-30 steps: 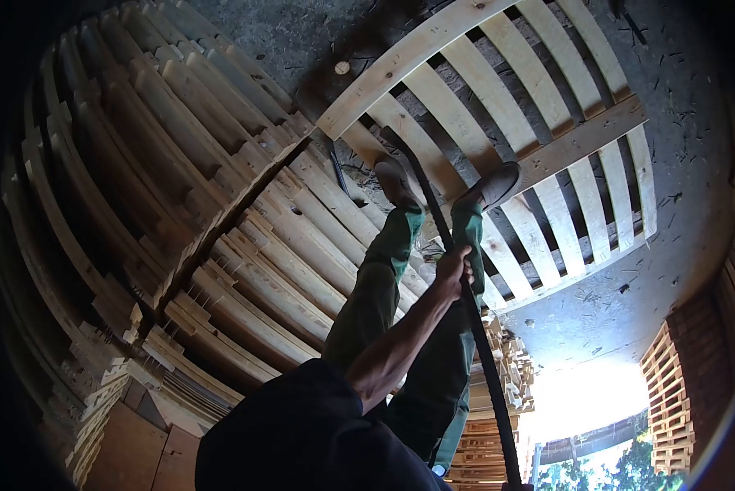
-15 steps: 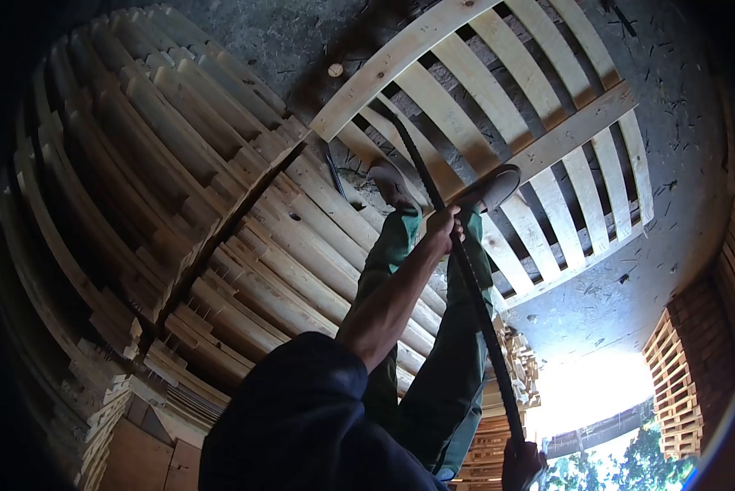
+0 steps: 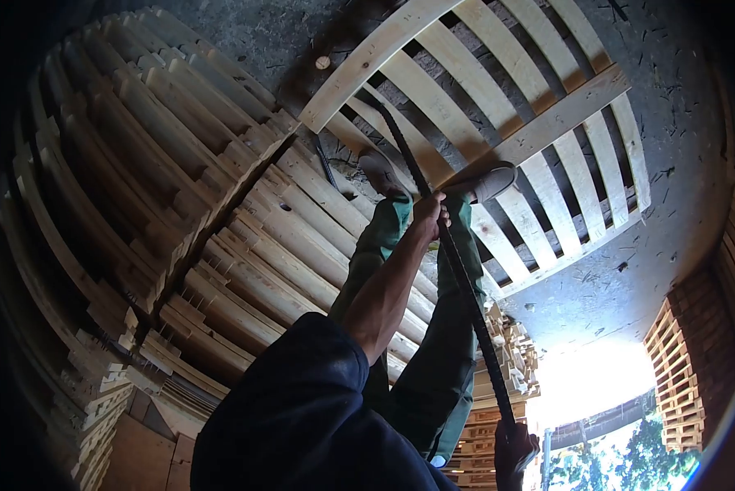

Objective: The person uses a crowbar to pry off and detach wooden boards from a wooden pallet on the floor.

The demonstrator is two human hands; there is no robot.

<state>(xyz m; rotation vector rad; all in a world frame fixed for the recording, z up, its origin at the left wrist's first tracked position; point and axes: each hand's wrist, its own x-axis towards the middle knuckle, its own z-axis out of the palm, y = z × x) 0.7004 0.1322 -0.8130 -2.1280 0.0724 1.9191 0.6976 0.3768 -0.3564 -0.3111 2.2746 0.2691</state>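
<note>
A long, dark, ridged steel bar (image 3: 476, 313) runs slantwise across the view. Its curved far end lies at the slats of a wooden pallet (image 3: 539, 131) on the floor; whether it touches the wood I cannot tell. My left hand (image 3: 429, 216) is wrapped around the bar's upper part, in front of my shins. At the lower right, my right hand (image 3: 514, 448) grips the near end, its fingers in shadow. One of my shoes (image 3: 492, 182) rests at the pallet's middle board, and the other shoe (image 3: 379, 172) is beside the bar.
Stacked pallets (image 3: 245, 221) fill the left side, with nails poking out of some boards. A second dark bar (image 3: 325, 162) lies near the stack's corner. Nails and scraps litter the concrete floor (image 3: 588, 299). More pallets (image 3: 676, 376) stand by a bright opening at right.
The bar has shifted up and left, its curved end farther along the pallet's slats. Both hands moved slightly up and left with it, still gripping. The whole view shifted a little.
</note>
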